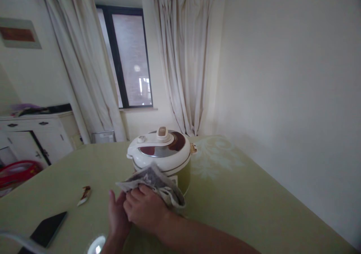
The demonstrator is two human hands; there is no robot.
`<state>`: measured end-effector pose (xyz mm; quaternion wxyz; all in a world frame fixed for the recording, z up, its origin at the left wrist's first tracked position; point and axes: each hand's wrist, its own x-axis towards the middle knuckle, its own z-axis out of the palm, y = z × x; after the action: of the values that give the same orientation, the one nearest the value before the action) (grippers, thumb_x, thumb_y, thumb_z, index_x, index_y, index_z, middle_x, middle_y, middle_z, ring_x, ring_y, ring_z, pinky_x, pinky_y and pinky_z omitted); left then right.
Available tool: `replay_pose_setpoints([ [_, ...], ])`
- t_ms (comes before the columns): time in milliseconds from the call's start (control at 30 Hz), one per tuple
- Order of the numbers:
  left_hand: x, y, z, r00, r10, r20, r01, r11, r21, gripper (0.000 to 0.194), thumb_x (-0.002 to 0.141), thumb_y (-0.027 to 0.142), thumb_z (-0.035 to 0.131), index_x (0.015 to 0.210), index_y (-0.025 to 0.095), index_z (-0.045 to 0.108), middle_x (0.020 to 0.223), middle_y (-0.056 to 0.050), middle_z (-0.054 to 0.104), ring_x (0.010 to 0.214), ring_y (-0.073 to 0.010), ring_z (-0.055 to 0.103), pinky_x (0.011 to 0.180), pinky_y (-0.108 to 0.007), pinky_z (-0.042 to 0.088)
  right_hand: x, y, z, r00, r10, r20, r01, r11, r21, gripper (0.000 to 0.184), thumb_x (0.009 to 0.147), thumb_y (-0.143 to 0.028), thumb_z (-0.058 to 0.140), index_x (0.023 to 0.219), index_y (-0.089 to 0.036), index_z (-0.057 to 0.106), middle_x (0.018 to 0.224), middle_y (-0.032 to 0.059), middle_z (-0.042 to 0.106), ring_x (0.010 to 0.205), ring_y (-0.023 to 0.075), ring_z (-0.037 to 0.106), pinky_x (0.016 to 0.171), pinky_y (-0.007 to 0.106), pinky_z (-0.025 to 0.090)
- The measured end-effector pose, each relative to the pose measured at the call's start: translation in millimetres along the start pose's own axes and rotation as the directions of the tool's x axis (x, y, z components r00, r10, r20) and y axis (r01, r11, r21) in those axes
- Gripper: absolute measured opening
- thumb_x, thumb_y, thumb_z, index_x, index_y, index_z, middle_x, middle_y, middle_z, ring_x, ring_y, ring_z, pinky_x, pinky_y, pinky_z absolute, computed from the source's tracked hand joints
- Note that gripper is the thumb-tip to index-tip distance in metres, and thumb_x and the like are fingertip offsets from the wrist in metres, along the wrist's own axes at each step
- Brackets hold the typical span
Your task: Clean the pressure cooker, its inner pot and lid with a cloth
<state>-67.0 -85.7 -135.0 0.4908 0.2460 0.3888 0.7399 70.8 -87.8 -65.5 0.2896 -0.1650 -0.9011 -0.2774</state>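
Note:
A grey cloth (pixel 158 182) is bunched in my right hand (pixel 145 209), whose fingers are closed around it. The cloth hangs against the front of an electric pressure cooker (pixel 162 152), covering part of its body. The cooker has a white lid with a shiny brown and silver top, and it stands on the green table (pixel 225 205) with its lid on. Just left of my right hand is my left hand (pixel 118 212), thumb held apart and palm turned inward. Its other fingers are partly hidden behind the right hand.
On the left of the table lie a dark flat device (pixel 47 227) and a small torn wrapper (pixel 84 195). A white curved thing (pixel 22 239) crosses the lower left corner. Beyond are a red basin (pixel 19 173), a white cabinet (pixel 53 135) and curtains (pixel 188 58); a wall (pixel 287 96) borders the right.

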Motion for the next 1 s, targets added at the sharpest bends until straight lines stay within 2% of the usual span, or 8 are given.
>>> replay_pose_setpoints([
  [100,-2,7,5.5,0.997,-0.072,-0.039,0.069,0.996,-0.060,0.083,0.079,0.090,0.061,0.125,0.024,0.080,0.144,-0.013,0.074,0.150,-0.0418,0.054,0.129,-0.057,0.042,-37,-6,16,0.989,-0.143,-0.048,0.145,0.989,0.030,0.023,0.103,-0.025,0.066,0.082,-0.022,0.075,0.089,-0.0023,0.075,0.087,0.0148,0.065,0.082,0.028,0.051],
  [233,-2,-2,17.3,0.996,-0.062,-0.061,0.058,0.996,-0.065,0.075,0.081,0.085,0.061,0.126,0.028,0.079,0.156,-0.008,0.067,0.155,-0.0390,0.050,0.133,-0.055,0.032,-63,28,-15,0.978,-0.166,-0.127,0.170,0.985,0.019,0.017,0.105,-0.027,0.064,0.096,-0.025,0.079,0.098,-0.0044,0.077,0.088,0.0152,0.064,0.075,0.031,0.048],
  [467,1,-20,26.6,0.981,0.156,-0.115,-0.154,0.988,0.032,0.065,0.092,0.076,0.057,0.126,0.025,0.077,0.147,-0.009,0.072,0.152,-0.0356,0.052,0.134,-0.055,0.027,-5,94,-87,0.900,0.407,-0.153,-0.403,0.913,0.061,0.068,0.090,-0.067,0.066,0.141,-0.021,0.066,0.141,0.0142,0.067,0.129,0.0343,0.058,0.102,0.048,0.044],
  [633,5,-9,13.4,0.988,-0.070,-0.137,0.058,0.995,-0.085,0.062,0.086,0.078,0.062,0.108,0.022,0.079,0.112,-0.010,0.082,0.134,-0.0376,0.067,0.117,-0.052,0.053,21,32,-35,0.987,0.121,0.109,-0.124,0.992,0.022,0.033,0.101,-0.039,0.066,0.123,-0.016,0.072,0.130,0.0137,0.074,0.120,0.0274,0.064,0.101,0.043,0.050],
  [700,2,-1,12.2,0.987,-0.093,-0.129,0.077,0.989,-0.124,0.066,0.087,0.079,0.060,0.117,0.023,0.078,0.120,-0.011,0.081,0.134,-0.0378,0.068,0.115,-0.054,0.054,10,-1,3,0.975,-0.012,0.223,0.012,1.000,0.001,0.019,0.105,-0.024,0.059,0.104,-0.016,0.077,0.105,0.0077,0.080,0.099,0.0220,0.070,0.095,0.036,0.054],
  [800,-3,8,16.9,0.990,-0.079,-0.120,0.061,0.988,-0.140,0.067,0.091,0.077,0.056,0.131,0.027,0.075,0.144,-0.010,0.074,0.143,-0.0361,0.063,0.122,-0.054,0.048,-13,-30,44,0.960,0.063,0.273,-0.041,0.995,-0.088,0.023,0.105,-0.024,0.058,0.105,-0.017,0.080,0.102,0.0079,0.083,0.091,0.0254,0.073,0.097,0.043,0.055],
  [900,-3,6,17.4,0.989,-0.076,-0.123,0.066,0.994,-0.082,0.063,0.093,0.073,0.057,0.125,0.023,0.078,0.141,-0.012,0.075,0.145,-0.0351,0.061,0.126,-0.051,0.044,-19,-25,38,0.974,0.047,0.221,-0.020,0.992,-0.126,0.024,0.103,-0.025,0.058,0.111,-0.019,0.080,0.110,0.0090,0.082,0.098,0.0292,0.073,0.102,0.051,0.054],
  [1000,4,-4,10.7,0.990,-0.078,-0.115,0.070,0.995,-0.069,0.057,0.088,0.071,0.065,0.112,0.021,0.079,0.120,-0.012,0.081,0.136,-0.0365,0.067,0.118,-0.052,0.052,1,8,-10,0.988,0.021,0.153,-0.010,0.997,-0.072,0.023,0.099,-0.027,0.062,0.116,-0.019,0.075,0.116,0.0088,0.079,0.103,0.0284,0.069,0.100,0.049,0.054],
])
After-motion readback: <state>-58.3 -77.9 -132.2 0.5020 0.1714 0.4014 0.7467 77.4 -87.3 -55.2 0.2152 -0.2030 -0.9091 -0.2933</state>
